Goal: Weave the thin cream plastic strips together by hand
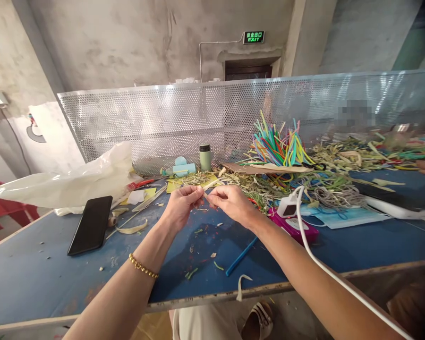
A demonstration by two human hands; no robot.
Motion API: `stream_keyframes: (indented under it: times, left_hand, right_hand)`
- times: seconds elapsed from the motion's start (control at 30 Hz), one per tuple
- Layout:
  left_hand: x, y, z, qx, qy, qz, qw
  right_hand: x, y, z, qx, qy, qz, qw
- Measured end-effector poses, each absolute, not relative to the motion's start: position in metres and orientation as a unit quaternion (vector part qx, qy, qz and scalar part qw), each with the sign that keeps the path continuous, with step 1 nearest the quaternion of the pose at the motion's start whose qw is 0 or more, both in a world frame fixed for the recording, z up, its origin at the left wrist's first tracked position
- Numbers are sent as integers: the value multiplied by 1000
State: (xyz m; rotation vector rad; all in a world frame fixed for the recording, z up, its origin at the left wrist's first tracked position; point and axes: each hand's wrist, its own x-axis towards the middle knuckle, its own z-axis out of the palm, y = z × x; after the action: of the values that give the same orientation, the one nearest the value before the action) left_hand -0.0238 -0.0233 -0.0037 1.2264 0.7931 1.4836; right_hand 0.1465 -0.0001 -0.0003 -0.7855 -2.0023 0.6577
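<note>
My left hand (182, 204) is closed in a pinch on a thin pale strip (211, 184), which looks like dried husk or straw. My right hand (230, 202) pinches close beside it, its fingertips nearly meeting those of the left at the strip's lower end. Both hands are held above the blue tabletop (184, 288). Small green and pale scraps lie beneath them. A blue stick (241, 256) rests on the table under my right forearm. Exactly how the fingertips overlap on the strip is too small to see.
Bundled coloured pipe cleaners (279, 146) and heaped dried husks (343, 158) lie behind. A white cable (306, 243) runs from a magenta power strip (297, 231) past my right arm. Left are a black phone (91, 225) and plastic bag (92, 177); a green bottle (205, 158) stands behind.
</note>
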Motion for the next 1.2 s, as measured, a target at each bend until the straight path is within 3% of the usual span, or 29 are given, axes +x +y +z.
stream_keyframes:
  times: [0.5,0.7,0.87,1.2]
  left_hand:
    - [-25,-24,-3,536,343,600,484]
    - [-22,-22,-7,552,347,611,449]
    - [-20,-25,-5,543,327,601,488]
    - [-23,-22,-3,547,352,611,451]
  right_hand:
    - [143,-1,0,-334,-734,360,469]
    - [139,-6,1,-349,-725,343,485]
    - [137,-7,1,-352,-704,357,502]
    - [137,-12,4,-302,-701,456,458]
